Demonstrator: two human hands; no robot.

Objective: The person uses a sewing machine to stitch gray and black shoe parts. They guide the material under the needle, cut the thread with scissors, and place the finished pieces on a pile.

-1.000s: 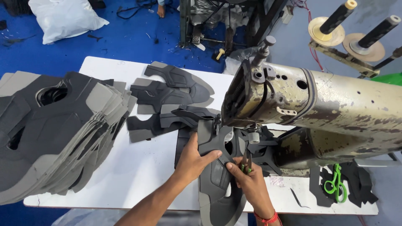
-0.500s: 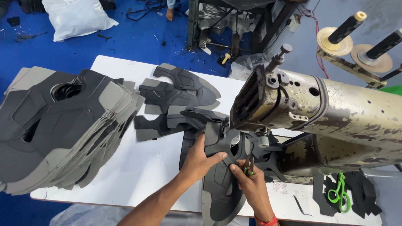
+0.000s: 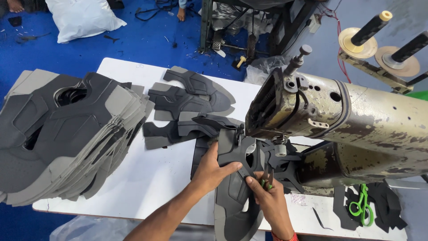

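From the head camera I see my left hand (image 3: 213, 168) gripping the left edge of a dark grey shoe-upper panel (image 3: 236, 187), fingers curled over it, where it lies on the white table (image 3: 133, 178) right under the head of the worn sewing machine (image 3: 339, 120). My right hand (image 3: 269, 201) presses on the same panel with its fingers pinched narrow around a small green-handled thread snip (image 3: 266, 182). A tall stack of grey panels (image 3: 62, 134) sits well to the left, more cut pieces (image 3: 191, 96) lie behind my hands, and green scissors (image 3: 362, 203) rest at the right.
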